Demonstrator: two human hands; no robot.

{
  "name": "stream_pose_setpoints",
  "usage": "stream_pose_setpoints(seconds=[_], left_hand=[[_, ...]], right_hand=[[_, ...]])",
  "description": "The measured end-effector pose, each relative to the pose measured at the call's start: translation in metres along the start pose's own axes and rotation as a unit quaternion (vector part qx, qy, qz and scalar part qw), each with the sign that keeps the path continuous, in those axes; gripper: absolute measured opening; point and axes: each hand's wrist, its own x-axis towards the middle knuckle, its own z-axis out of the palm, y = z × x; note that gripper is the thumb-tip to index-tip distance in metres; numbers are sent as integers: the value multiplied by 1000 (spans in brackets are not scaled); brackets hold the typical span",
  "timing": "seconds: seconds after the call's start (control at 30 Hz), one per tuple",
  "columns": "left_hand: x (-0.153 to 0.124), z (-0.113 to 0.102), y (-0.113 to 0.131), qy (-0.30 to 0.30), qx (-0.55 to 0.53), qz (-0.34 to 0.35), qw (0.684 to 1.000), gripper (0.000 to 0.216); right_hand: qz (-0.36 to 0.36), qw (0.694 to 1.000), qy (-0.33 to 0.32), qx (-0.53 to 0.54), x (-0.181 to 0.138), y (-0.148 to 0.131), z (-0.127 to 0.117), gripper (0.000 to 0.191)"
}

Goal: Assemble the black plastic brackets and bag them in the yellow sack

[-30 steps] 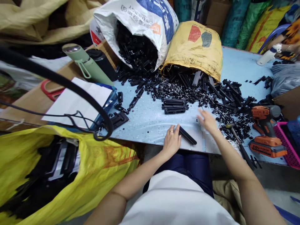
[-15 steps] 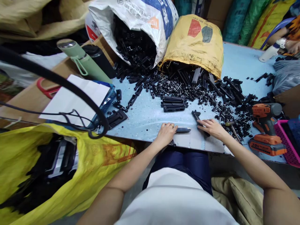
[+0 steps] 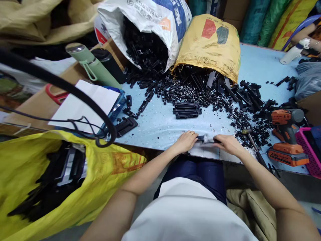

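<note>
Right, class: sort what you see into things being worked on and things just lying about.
In hand:
left hand
right hand
black strip held between them

Lying about:
orange drill
green flask
white paper
red scissors

Bright, even light; bowed edges

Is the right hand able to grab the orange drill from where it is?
Probably yes. The right hand is busy holding a black strip, but the orange drill stands to its right on the table with only loose black bits between.
</note>
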Motion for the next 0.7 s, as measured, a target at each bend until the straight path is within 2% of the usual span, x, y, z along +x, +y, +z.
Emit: stream_pose_setpoints(seconds=[0.07,0.13,0.23,0.33,0.57,0.7], left_hand=[[2,-2,3,-3,-5,5,1000,32],[6,-3,9,-8,-7,13,1000,37],[9,-4,17,-19,-6,23,1000,56],[8,-1,19,-16,-9,13,1000,66],[5,4,14,10,-31,29,999,67],[5,6,12,18,-36,29,999,63]], right_hand=[[-58,997,-47,-16,-10,-1,3,31],[-40,996,-63,-41,-13,-8,6,32],[13,996,-63,-61,-10,-20,7,33],[23,996,-60,-68,-9,-27,3,35],[17,994,-72,-76,-15,-27,-5,37],[20,994,-39,-98,-17,-31,-7,37]])
